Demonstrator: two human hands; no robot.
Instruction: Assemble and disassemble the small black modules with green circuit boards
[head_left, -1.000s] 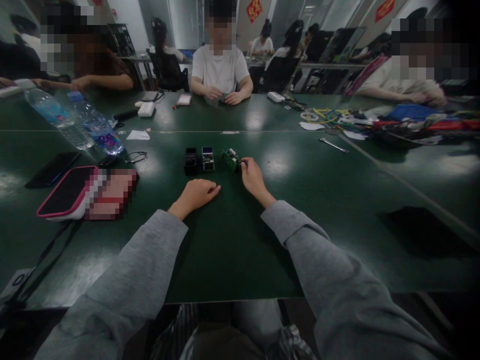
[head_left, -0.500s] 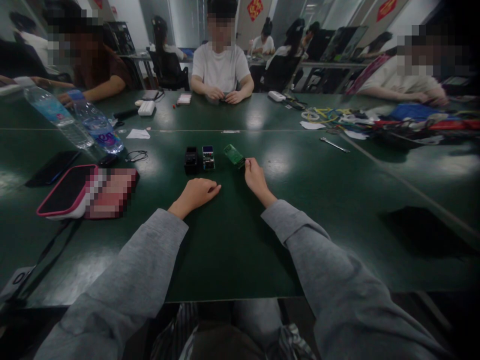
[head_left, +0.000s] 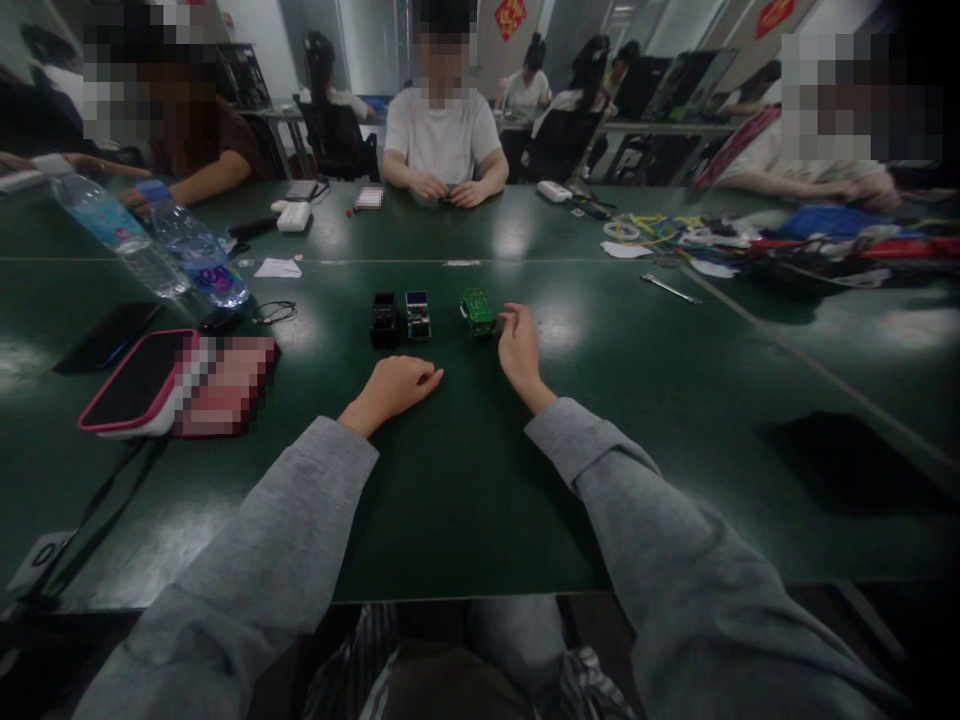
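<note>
A green circuit board [head_left: 477, 312] lies on the dark green table, just left of my right hand [head_left: 519, 340]. That hand holds nothing; its fingers are bent but apart, a small gap away from the board. My left hand [head_left: 397, 382] rests on the table with its fingers curled in and no object showing in it. Beyond it stand a small black housing [head_left: 383, 318] and, beside that, a small module with a screen [head_left: 418, 316] and exposed parts. The three pieces sit roughly in a row.
At left are two water bottles [head_left: 199, 258], a dark phone [head_left: 109, 335], a pink-edged device [head_left: 142, 385] and a thin cable [head_left: 275, 312]. To the right lie a wrench [head_left: 670, 289] and tangled cables [head_left: 810, 250]. Across the table a person [head_left: 446, 140] sits working.
My right hand has let go of the green circuit board and drawn slightly right. The board now lies on the table, turned more upright in view. My left hand has stayed put.
</note>
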